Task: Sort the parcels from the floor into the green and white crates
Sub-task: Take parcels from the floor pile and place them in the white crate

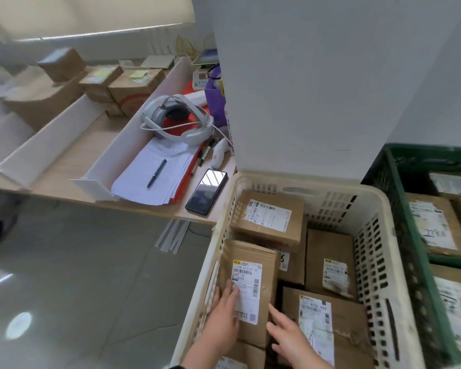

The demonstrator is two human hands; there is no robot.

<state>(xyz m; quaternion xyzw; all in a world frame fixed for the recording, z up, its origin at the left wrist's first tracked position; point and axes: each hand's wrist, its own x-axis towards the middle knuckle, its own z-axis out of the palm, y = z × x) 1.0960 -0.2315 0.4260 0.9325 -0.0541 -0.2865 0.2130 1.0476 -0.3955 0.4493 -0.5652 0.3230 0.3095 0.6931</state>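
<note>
The left hand [224, 318] is lying flat, fingers straight, on a labelled parcel [250, 254] at lower centre. The right hand [290, 339] is spreading relaxed just beside it (touching or not, unclear). The parcel is sitting in the white crate [391, 262], with the green crate [423, 151] bordering it at right.
</note>
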